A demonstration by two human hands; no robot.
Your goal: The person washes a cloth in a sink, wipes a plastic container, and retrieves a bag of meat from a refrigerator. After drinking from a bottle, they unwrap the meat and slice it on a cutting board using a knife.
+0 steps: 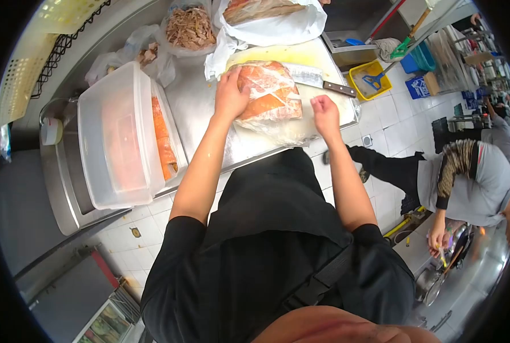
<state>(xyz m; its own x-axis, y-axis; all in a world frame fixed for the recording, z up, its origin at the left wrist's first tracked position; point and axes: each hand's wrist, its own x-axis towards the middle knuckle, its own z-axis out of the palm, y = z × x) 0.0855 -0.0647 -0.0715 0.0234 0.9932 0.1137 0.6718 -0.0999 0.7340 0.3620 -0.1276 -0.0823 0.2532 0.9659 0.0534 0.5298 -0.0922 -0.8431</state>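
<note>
A slab of orange-brown meat [266, 103], partly covered in clear plastic wrap [280, 131], lies on the pale cutting board [318, 51]. My left hand [232, 97] grips its left side, with the fingers over the upper left edge and the thumb on top. Just right of the slab is my right hand [326, 117], its fingers curled closed; whether they pinch some film is hidden. Behind the slab lies a broad-bladed knife [338, 88], its dark handle pointing right, near the board's right edge.
To the left stands a translucent plastic tub [115, 137] beside more orange meat [163, 140]. Bags of shredded meat [190, 28] and a white-wrapped piece [266, 12] sit at the back. Right are a yellow bucket [387, 80] on the floor and a co-worker [466, 177] bending over a pan.
</note>
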